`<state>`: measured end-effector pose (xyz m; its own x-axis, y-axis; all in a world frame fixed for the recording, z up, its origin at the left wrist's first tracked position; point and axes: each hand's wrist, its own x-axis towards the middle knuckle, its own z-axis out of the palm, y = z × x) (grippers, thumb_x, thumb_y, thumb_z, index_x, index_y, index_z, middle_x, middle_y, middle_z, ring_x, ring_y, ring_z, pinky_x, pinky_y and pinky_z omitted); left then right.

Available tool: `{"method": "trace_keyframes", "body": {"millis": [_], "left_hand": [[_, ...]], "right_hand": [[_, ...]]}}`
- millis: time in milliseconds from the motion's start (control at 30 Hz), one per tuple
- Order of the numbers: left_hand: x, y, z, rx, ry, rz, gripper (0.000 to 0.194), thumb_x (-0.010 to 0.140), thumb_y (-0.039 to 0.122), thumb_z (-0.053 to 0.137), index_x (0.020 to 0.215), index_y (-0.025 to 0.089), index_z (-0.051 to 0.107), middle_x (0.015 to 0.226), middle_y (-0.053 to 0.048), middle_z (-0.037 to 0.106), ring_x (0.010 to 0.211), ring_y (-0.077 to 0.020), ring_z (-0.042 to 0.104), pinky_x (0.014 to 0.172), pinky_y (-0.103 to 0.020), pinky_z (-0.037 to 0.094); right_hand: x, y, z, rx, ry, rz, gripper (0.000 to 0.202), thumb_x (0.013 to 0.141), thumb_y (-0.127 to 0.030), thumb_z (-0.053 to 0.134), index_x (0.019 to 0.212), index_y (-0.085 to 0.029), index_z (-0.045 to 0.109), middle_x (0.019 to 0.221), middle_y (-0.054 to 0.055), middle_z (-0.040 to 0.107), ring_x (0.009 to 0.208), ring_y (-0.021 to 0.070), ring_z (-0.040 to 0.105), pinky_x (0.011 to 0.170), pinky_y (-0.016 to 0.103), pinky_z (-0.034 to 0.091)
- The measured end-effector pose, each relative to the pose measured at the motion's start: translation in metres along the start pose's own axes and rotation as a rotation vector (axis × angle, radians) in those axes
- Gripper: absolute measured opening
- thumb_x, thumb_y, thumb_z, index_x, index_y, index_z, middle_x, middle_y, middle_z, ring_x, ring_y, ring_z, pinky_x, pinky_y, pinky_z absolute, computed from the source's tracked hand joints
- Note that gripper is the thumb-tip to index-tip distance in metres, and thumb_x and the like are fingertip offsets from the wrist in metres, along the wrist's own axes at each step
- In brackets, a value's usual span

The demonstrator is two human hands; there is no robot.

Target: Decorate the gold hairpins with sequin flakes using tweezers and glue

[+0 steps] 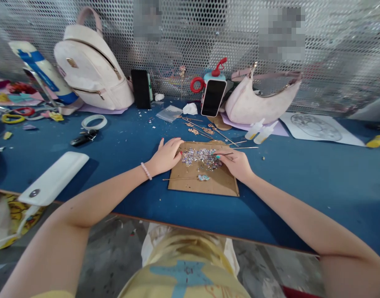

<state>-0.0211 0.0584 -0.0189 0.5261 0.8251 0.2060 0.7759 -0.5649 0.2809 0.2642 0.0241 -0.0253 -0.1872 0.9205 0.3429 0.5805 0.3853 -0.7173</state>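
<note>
Pile of tiny glittering sequins [201,158] heaped on a brown cardboard sheet [205,182], near the front middle of the blue counter [301,174]. Right hand [236,162] resting at the pile's right edge, fingers pinched on a thin metal pin [226,154] with its tip in the sequins. Left hand [166,156] laid flat on the card's left corner, fingers loosely spread and touching the pile's left edge, empty — a pink bead bracelet [146,171] at that wrist. Second thin pin [185,178] lying on the card below the pile, a small sparkling cluster at its end.

Just behind the card: more pins and gold ornaments [202,129] scattered about, two small glue bottles [260,131] lying to the right, a clear plastic bag [169,113] to the left. Farther back, a phone [213,97] propped upright — against what looked like a bottle with a red loop, though hard to tell. Pale pink shoulder bag [261,99] beside it on the right, cream backpack [92,66] leaning on the perforated metal wall [332,49] at the left. White case [51,178] near the front left edge, dark key fob [83,137] and white ring [94,121] behind it. Printed sheet with a round drawing [320,128] far right.
</note>
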Motion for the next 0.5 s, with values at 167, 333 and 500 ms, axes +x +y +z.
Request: {"method": "trace_keyframes", "body": {"millis": [167,333,500], "left_hand": [[-0.001,0.0,0.0,-0.014,-0.001,0.01,0.043,0.093,0.023,0.037,0.135,0.021,0.039,0.146,-0.01,0.042,0.137,-0.0239,0.035,0.116,-0.061,0.017],[0.0,0.001,-0.001,-0.026,0.005,0.009,0.043,0.092,0.023,0.039,0.135,0.021,0.039,0.145,-0.009,0.043,0.136,-0.0241,0.037,0.116,-0.06,0.017],[0.0,0.002,-0.001,-0.026,0.007,0.013,0.043,0.091,0.023,0.04,0.134,0.021,0.04,0.143,-0.009,0.044,0.135,-0.0246,0.038,0.116,-0.059,0.02]], "right_hand": [[0.003,-0.003,0.002,-0.015,0.016,-0.041,0.022,0.087,-0.03,0.054,0.084,-0.025,0.075,0.096,0.003,0.074,0.094,0.0202,0.069,0.087,0.037,0.055],[0.013,-0.01,0.009,-0.024,0.004,-0.089,0.019,0.087,-0.03,0.055,0.089,-0.024,0.074,0.095,0.003,0.073,0.092,0.019,0.068,0.086,0.037,0.055],[0.03,-0.016,0.019,-0.046,0.02,-0.103,0.019,0.087,-0.027,0.055,0.085,-0.024,0.074,0.096,0.004,0.073,0.092,0.0196,0.067,0.089,0.039,0.053]]}}
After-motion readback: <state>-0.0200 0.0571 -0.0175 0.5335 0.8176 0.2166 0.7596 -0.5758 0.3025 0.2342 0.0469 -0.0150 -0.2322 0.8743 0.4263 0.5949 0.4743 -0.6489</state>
